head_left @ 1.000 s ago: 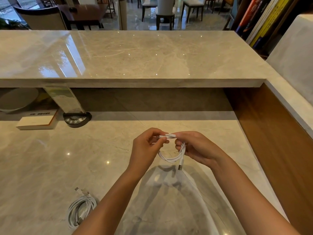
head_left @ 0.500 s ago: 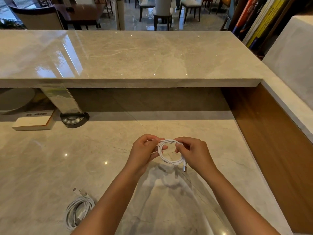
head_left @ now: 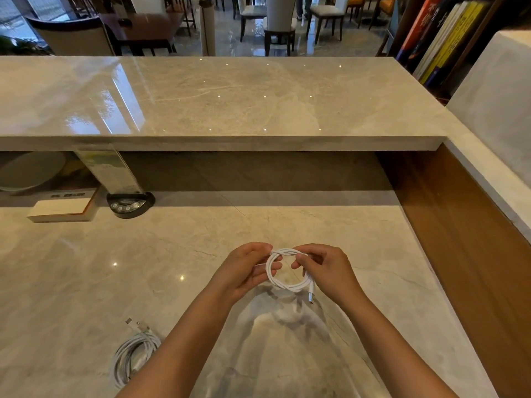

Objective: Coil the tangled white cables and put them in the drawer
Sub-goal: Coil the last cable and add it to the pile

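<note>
A small coil of white cable (head_left: 287, 282) is held just above the marble desk, wound into a round loop with a twisted top. My left hand (head_left: 244, 271) pinches the loop's left side and my right hand (head_left: 327, 271) pinches its top right. A silver USB plug (head_left: 311, 297) hangs from the loop's lower right. A second white cable (head_left: 129, 354) lies coiled on the desk at the lower left, partly hidden by my left forearm, with its plugs pointing up-left. No drawer is in view.
A raised marble counter (head_left: 230, 96) runs across the back. Under its overhang at the left sit a white box (head_left: 60, 209) and a black device with round buttons (head_left: 129, 205). A wooden side panel (head_left: 459, 239) walls the right. Books (head_left: 436, 38) stand at the upper right.
The cable went from a flattened bunch between my hands to a round, open loop. Both hands lowered slightly toward me, and the plug end now hangs at the loop's lower right.
</note>
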`<state>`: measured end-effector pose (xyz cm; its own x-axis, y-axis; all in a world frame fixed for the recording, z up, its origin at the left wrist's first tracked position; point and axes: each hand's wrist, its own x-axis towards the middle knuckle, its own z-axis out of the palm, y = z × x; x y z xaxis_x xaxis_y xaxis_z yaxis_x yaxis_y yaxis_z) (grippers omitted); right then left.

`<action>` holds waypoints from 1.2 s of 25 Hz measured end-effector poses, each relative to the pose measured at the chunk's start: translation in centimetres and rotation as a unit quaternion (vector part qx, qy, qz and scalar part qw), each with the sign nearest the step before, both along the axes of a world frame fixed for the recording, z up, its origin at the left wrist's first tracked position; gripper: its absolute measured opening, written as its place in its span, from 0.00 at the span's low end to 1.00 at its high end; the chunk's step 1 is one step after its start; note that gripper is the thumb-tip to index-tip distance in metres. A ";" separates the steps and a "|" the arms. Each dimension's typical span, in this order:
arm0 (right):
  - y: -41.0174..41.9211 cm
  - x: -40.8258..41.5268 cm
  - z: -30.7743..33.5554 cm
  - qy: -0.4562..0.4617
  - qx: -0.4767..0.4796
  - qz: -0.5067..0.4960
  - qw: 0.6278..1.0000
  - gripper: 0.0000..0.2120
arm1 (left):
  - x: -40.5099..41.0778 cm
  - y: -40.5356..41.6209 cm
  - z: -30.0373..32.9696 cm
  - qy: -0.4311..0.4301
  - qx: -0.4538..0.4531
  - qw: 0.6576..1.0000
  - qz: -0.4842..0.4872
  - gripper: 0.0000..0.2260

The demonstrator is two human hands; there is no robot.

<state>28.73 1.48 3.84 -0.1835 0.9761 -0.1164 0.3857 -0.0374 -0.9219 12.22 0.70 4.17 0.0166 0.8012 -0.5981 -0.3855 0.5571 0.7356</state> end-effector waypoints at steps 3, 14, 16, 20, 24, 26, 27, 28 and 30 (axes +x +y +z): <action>0.3 0.3 -0.2 0.015 -0.036 -0.030 0.999 0.13 | 0.2 -1.5 -0.8 0.371 0.239 0.897 -0.012 0.17; 0.3 -1.2 -0.8 0.028 -0.017 0.041 0.999 0.09 | -2.1 -5.3 -4.4 0.661 0.541 0.475 -0.210 0.13; 0.1 -1.3 -1.5 -0.008 0.010 0.118 0.993 0.16 | -3.0 -6.3 -4.0 0.657 0.476 0.559 -0.172 0.10; -0.4 -1.9 -2.8 -0.105 0.221 0.270 0.931 0.16 | -4.8 -8.8 -4.7 0.695 0.472 0.524 -0.140 0.11; 0.1 -4.5 -4.5 -0.144 0.428 0.355 0.819 0.11 | -6.5 -11.9 -5.1 0.722 0.439 0.528 -0.086 0.08; -0.4 -6.5 -4.8 -0.146 0.463 0.394 0.781 0.11 | -7.7 -14.1 -5.1 0.738 0.412 0.530 -0.074 0.07; -0.8 -7.4 -4.9 -0.147 0.471 0.408 0.768 0.12 | -8.4 -15.2 -5.2 0.747 0.400 0.526 -0.073 0.07; -1.4 -8.4 -5.0 -0.144 0.477 0.423 0.757 0.13 | -9.2 -16.3 -5.3 0.758 0.387 0.521 -0.071 0.07; -2.7 -10.5 -5.3 -0.139 0.488 0.455 0.732 0.14 | -10.7 -18.4 -5.6 0.770 0.365 0.519 -0.071 0.08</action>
<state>18.26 -1.20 -1.46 -0.9114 0.1076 0.3972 0.0194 0.9754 -0.2198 1.52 -17.70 -1.45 0.0589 0.8794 0.4725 0.9786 -0.1443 0.1467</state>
